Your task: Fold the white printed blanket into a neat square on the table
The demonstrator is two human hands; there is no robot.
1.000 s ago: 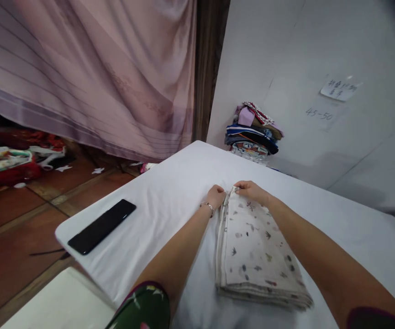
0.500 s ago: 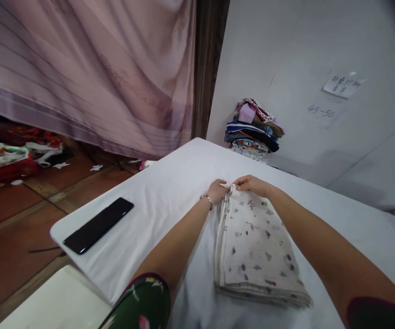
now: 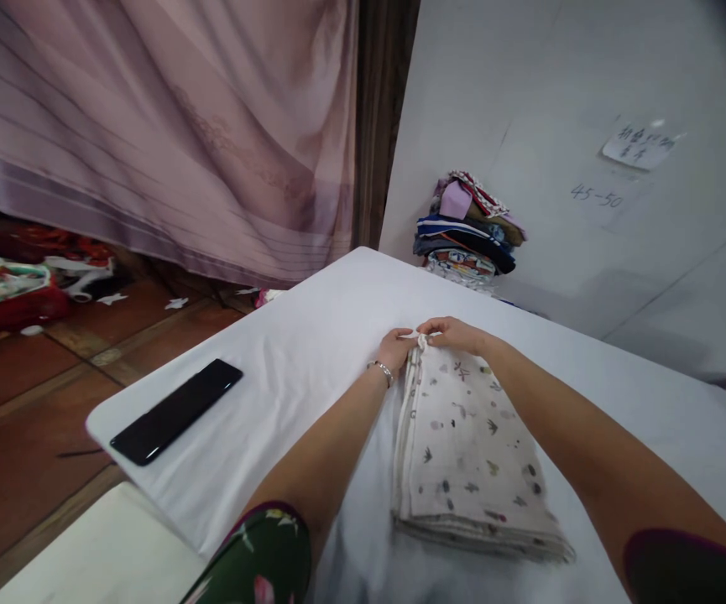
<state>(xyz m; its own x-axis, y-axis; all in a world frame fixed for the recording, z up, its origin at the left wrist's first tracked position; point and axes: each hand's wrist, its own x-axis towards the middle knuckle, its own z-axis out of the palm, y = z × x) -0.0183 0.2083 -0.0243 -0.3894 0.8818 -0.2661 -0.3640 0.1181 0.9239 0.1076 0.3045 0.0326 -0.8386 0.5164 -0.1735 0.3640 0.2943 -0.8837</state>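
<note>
A folded white cloth printed with small plants and shapes lies in several layers on the white-covered table. At its far left corner, my left hand, with a bracelet at the wrist, pinches the edge. Close beside it, my right hand grips the same far edge between thumb and fingers. The fabric is bunched slightly where the two hands meet. The rest of the cloth lies flat between my forearms, its near edge showing the stacked folds.
A black phone-like slab lies on the table's left side. A pile of folded clothes stands beyond the far edge, against the white wall. A pink curtain hangs at the left, above a red container on the tiled floor.
My right hand has shifted slightly left along the cloth's far edge, closer to my left hand. The cloth's far corner looks a bit more gathered; otherwise it stays in place.
</note>
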